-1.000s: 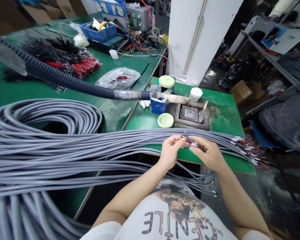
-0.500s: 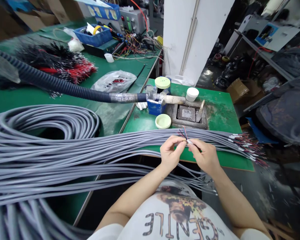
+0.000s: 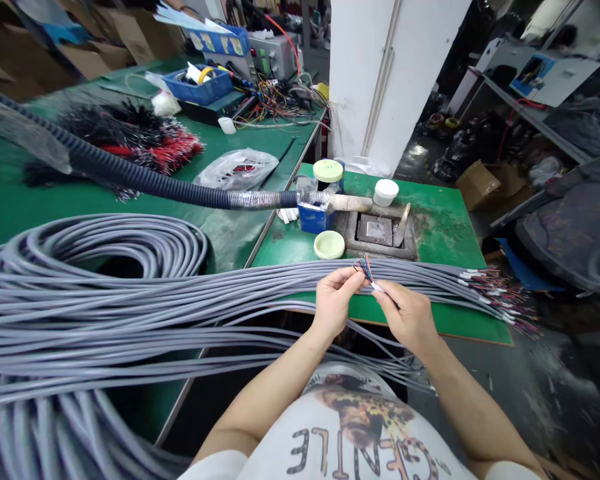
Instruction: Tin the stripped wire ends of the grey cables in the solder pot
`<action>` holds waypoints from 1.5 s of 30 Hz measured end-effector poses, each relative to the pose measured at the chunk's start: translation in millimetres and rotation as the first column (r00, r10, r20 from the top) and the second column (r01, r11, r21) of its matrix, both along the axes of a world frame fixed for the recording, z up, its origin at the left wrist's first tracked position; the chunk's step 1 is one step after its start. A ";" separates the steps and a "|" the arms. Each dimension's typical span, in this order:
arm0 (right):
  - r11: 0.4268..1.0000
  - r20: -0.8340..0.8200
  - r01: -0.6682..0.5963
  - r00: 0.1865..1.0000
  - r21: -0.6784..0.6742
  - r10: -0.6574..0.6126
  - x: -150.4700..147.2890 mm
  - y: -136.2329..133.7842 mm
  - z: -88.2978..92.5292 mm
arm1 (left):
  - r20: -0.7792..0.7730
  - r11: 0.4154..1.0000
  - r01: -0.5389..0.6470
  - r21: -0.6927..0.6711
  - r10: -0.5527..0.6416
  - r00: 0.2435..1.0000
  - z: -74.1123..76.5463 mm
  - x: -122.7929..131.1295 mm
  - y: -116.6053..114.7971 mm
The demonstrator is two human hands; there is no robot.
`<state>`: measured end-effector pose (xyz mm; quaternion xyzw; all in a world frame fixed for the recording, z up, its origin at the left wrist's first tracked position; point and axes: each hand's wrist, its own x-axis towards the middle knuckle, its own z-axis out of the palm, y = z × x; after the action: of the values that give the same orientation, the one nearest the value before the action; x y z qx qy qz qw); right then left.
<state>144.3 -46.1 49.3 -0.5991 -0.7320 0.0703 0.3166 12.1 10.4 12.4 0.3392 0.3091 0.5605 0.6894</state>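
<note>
Between my hands is the stripped end of a cable, with thin coloured wires fanned out and a white sleeve at their base. My right hand pinches the cable at that white part. The fingers of my left hand are closed on the wires from the other side. Just behind and under my hands runs a thick bundle of grey cables, its ends at the right showing white sleeves and bare coloured wires.
A solder pot with a scraper sits in the green bench. Beside it are a pale green dish, a white tub and a ribbed extraction hose. Coiled grey cable lies at left, near a plastic bag.
My left hand has shifted slightly left, a little away from my right. The coloured wires now show more fanned out. The whole view has moved slightly.
</note>
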 end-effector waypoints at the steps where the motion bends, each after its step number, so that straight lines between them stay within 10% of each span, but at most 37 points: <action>1: 1.000 0.005 -0.004 1.000 0.008 0.004 -0.2 0.1 -0.1 | -0.013 1.000 0.014 0.012 -0.014 1.000 1.2 -1.6 1.7; 8: 0.990 -0.197 0.016 0.980 -0.138 -0.043 -2.4 4.3 5.6 | -0.119 0.983 -0.062 0.171 0.084 0.989 4.1 -3.2 5.0; 14: 0.856 -0.692 -0.304 0.717 -0.418 -0.083 9.5 18.9 9.0 | -0.207 0.808 -0.124 0.576 0.291 0.934 -10.1 1.7 -9.1; 21: 0.923 -0.714 -0.282 0.700 -0.263 0.010 7.3 28.4 7.3 | 0.053 0.979 -0.029 0.204 0.019 0.998 -9.4 10.5 -13.8; 26: 0.969 -0.599 -0.206 0.796 -0.134 0.086 8.7 34.4 5.1 | 0.221 0.999 0.011 -0.042 -0.002 0.975 -7.9 7.7 -6.5; 39: 0.800 -0.818 -0.535 0.567 -0.273 0.100 0.2 61.3 15.1 | 0.155 0.995 -0.089 0.054 0.080 0.985 -19.9 -6.3 2.8; 45: 0.888 -0.725 -0.401 0.678 -0.224 0.123 -3.1 66.9 12.7 | 0.151 0.995 -0.095 0.025 0.090 0.984 -19.8 -6.6 5.9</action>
<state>141.2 20.8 62.1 -0.4632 -0.6124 0.4693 0.4361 5.5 16.3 -7.5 0.2927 0.2628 0.6206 0.6783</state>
